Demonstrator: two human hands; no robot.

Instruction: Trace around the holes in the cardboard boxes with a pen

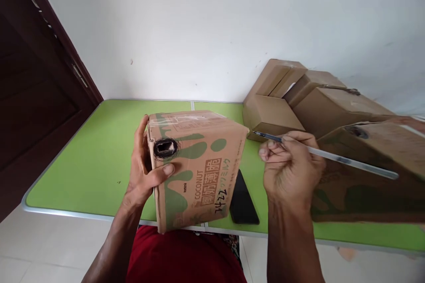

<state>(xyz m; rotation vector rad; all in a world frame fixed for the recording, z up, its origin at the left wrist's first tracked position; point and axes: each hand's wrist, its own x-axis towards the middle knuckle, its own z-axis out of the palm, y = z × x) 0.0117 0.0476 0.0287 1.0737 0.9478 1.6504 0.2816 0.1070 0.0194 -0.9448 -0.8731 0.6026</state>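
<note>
My left hand [146, 172] grips the left edge of a cardboard box [199, 177], its thumb on the printed side and its fingers behind. The box stands tilted at the table's front edge, with green drips, "COCONUT" lettering and handwritten black digits. Near its upper left corner is a hole [165, 147] ringed with black scribbles. In my right hand [292, 163] a pen [345, 161] with a clear barrel is pinched, its dark tip pointing left, close to the box's upper right corner. Whether the tip touches the corner I cannot tell.
A black phone [244, 199] lies on the green table [83, 163], partly behind the box. Several cardboard boxes [338, 101] are piled at the right against the white wall [199, 31]. A dark door [36, 75] stands at the left.
</note>
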